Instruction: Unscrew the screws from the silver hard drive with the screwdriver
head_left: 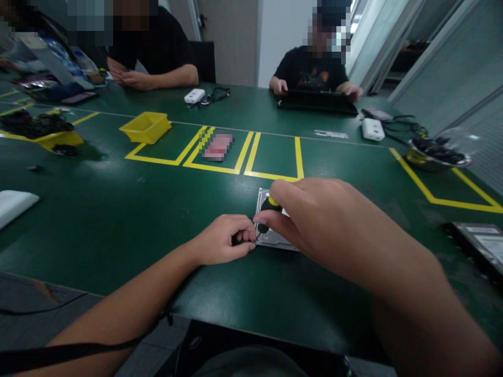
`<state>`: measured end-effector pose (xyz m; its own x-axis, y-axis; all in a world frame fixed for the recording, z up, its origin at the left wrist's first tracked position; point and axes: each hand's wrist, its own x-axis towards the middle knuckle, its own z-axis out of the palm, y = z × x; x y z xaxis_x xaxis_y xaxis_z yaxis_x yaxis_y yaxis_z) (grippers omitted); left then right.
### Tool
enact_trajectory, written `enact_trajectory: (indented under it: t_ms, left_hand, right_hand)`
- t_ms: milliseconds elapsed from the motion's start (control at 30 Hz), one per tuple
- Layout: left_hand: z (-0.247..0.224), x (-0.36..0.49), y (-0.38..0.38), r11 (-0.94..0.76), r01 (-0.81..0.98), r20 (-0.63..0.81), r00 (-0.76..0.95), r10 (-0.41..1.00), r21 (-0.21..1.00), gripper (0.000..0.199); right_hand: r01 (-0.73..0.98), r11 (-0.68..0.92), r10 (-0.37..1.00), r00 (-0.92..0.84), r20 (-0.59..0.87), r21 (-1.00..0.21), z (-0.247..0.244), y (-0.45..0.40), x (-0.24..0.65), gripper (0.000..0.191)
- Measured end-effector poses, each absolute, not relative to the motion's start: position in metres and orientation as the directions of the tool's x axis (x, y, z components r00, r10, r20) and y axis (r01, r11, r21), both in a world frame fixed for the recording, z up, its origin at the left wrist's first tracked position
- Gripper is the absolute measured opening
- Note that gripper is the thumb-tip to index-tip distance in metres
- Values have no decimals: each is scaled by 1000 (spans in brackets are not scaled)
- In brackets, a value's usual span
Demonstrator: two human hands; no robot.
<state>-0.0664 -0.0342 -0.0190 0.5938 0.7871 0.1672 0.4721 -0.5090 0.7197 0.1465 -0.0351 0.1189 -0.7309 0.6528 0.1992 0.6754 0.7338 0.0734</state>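
Observation:
A silver hard drive (275,240) lies flat on the green table, partly hidden beneath my right hand (314,225). That hand is closed around a black and yellow screwdriver (271,205), whose lower end points down at the drive's left edge. My left hand (228,238) rests on the table just left of the drive, its fingers curled and the fingertips at the drive's near left corner. Whether those fingers pinch the drive or the screwdriver's tip is too small to tell.
A yellow bin (146,127) stands beyond my left hand, near taped yellow rectangles. Another drive stack (481,246) lies at the right edge, with a bowl of dark parts (437,154) behind it. Two people sit across the table (243,110).

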Motion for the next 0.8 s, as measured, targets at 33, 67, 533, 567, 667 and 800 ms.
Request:
enact_trajectory:
  t_ms: [33,67,533,567,667,800]
  left_hand:
    - [-19,-67,-34,-511,474,169,594,787,717,3]
    - [-19,-67,-34,-514,475,171,594,786,714,4]
    - [-19,-67,-33,-532,463,200,591,781,709,5]
    - [-19,-67,-33,-528,464,193,593,782,711,4]
    - [-19,-68,-32,-533,463,187,605,774,709,5]
    - [-21,-68,-32,-545,461,208,598,774,700,4]
  right_hand:
    - [670,739,647,-735,202,67,118,-34,147,23]
    - [666,744,644,-738,203,62,118,-33,147,25]
    - [639,769,630,-755,184,-16,119,-30,150,22]
    - [640,768,634,-752,180,-26,119,-30,150,21]
    - [635,768,640,-753,150,-88,121,-32,150,21]
    - [582,791,607,-786,116,-192,123,-33,152,19]
